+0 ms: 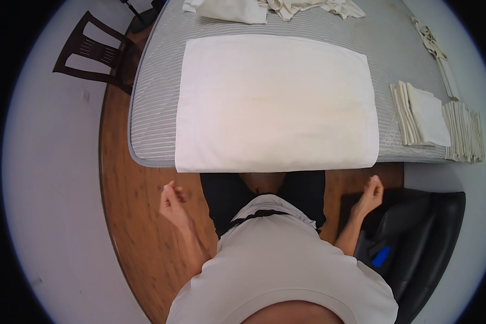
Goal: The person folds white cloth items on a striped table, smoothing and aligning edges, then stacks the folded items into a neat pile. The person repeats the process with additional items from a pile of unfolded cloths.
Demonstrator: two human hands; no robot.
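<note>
A large white pillowcase-like cloth lies spread flat before me on a striped mattress. Its near edge reaches the mattress's front edge, and faint yellowish patches show on it. My left hand hovers off the cloth's near left corner, holding nothing visible, its fingers bent and somewhat apart. Past the near right corner is my right hand, fingers curled in towards the thumb, with nothing seen in it. Both hands are apart from the cloth.
Folded cream cloths stand in a row beside a tighter stack at the right. Crumpled cloths lie at the far side. A wooden chair is left; a black leather-like armchair is at my right.
</note>
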